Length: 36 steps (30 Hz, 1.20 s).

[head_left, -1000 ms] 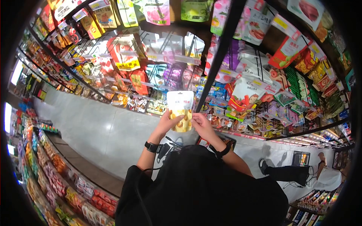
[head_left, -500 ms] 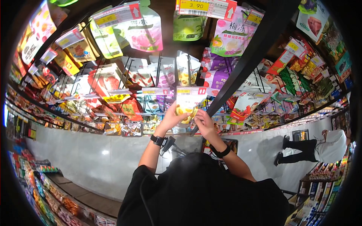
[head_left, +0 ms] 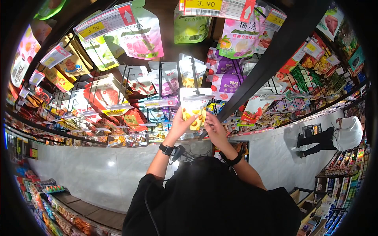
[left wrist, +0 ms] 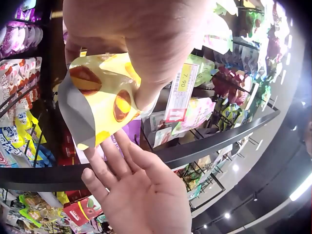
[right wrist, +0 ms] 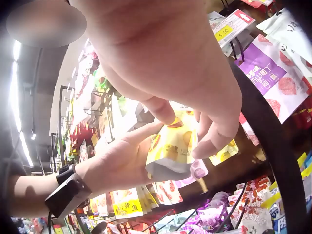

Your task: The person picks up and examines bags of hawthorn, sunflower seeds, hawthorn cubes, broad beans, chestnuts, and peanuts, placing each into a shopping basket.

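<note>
A white-and-yellow snack pouch (head_left: 195, 112) with brown nut-like pictures is upright in front of the hanging rack. My left hand (head_left: 179, 128) holds it by its left side, thumb laid across the front. The pouch's top overlaps the end of a hook and its price tag in the head view. Right at the lower right edge of the pouch is my right hand (head_left: 215, 131), its fingers loosely extended and palm turned up in the left wrist view. Matching pouches (head_left: 192, 74) hang on the hook just behind. The left fingers are mostly hidden behind the pouch.
Pouches of jelly (head_left: 141, 33) and purple snack bags (head_left: 226, 80) hang around. A black upright post (head_left: 271, 59) slants just right of the hands. A shopping basket (head_left: 232, 151) is below. Another person (head_left: 334, 135) stands at the far right.
The pouch has gone from over the floor toward the rack, up to a hook's end, in the left hand. The right fingers have loosened from its edge. The head view has come closer.
</note>
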Tool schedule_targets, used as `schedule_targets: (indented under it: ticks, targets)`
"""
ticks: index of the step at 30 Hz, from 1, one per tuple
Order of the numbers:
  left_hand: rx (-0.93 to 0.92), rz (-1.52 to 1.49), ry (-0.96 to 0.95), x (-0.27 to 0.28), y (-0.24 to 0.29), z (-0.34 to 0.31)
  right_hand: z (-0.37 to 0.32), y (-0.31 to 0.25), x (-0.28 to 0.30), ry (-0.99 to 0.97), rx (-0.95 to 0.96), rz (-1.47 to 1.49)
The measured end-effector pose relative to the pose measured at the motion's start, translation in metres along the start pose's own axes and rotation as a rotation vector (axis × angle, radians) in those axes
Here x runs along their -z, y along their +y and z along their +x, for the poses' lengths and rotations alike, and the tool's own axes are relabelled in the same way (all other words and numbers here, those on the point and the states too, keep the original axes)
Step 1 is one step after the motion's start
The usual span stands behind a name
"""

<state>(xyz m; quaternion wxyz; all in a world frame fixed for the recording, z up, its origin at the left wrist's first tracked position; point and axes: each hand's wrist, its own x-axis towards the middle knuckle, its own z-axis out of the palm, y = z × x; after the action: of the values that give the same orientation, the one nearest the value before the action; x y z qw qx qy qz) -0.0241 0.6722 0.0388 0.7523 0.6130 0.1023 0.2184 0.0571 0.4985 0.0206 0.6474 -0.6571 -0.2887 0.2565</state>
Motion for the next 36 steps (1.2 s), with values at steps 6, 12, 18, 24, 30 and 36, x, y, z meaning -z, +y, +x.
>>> schedule_targets:
  ticks: [6, 12, 18, 24, 30, 36]
  targets:
    - [-0.008, -0.014, 0.015, 0.001, -0.005, 0.006, 0.0, -0.007, -0.001, -0.016, 0.049, -0.055]
    - [-0.031, 0.135, 0.05, 0.013, -0.016, 0.053, -0.009, 0.009, -0.006, -0.036, -0.044, -0.231]
    - [-0.205, 0.411, 0.217, 0.032, -0.057, 0.117, -0.041, 0.005, 0.009, -0.187, 0.078, -0.338]
    - [-0.365, 0.63, 0.394, 0.029, -0.083, 0.119, -0.089, -0.011, 0.056, -0.39, -0.085, -0.436]
    - [-0.211, 0.473, 0.307, 0.0, -0.068, 0.08, -0.168, -0.012, 0.134, -0.475, -0.214, -0.619]
    - [0.086, 0.826, 0.213, -0.039, -0.072, -0.042, -0.274, 0.068, 0.225, -0.42, -0.513, -0.517]
